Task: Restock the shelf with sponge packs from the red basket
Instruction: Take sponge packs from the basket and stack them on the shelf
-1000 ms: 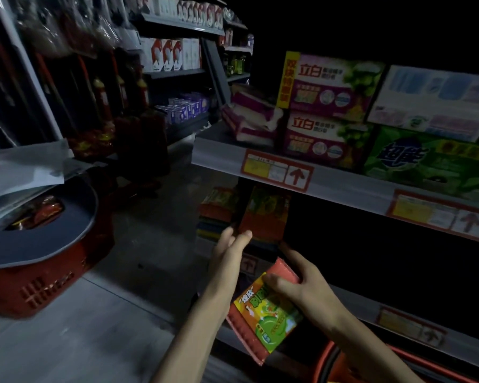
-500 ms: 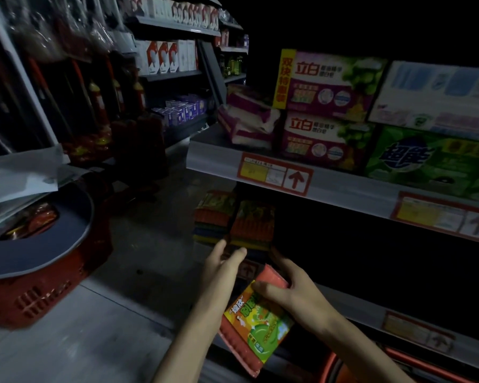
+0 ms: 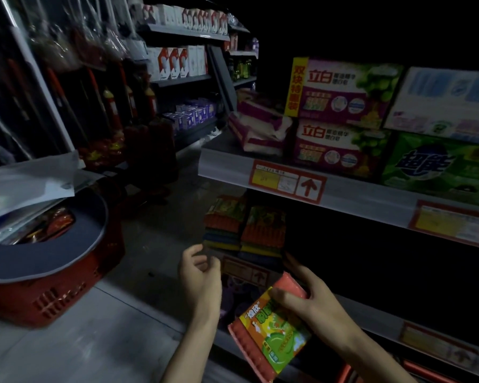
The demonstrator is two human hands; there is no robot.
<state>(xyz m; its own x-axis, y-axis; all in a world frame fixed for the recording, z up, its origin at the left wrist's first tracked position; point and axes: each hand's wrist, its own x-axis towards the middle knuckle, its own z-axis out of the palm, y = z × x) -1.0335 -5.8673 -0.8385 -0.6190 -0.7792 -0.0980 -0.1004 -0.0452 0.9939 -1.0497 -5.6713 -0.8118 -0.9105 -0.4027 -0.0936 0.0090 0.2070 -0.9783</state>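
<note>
Right hand (image 3: 307, 297) gripped a sponge pack (image 3: 271, 330) — thumb across its printed face, fingers behind.
Pack was tilted, below and just right of the shelved stacks (image 3: 246, 230) of sponge packs. Left hand (image 3: 201, 275) hovered just below those stacks, fingers loosely curled, holding nothing. Red basket (image 3: 53, 297) sat well left of the stacks — grey cover (image 3: 53, 252) lying over its top. Light was dim.

The dim lower shelf (image 3: 376, 317) carries two side-by-side stacks of sponge packs (image 3: 263, 230).
</note>
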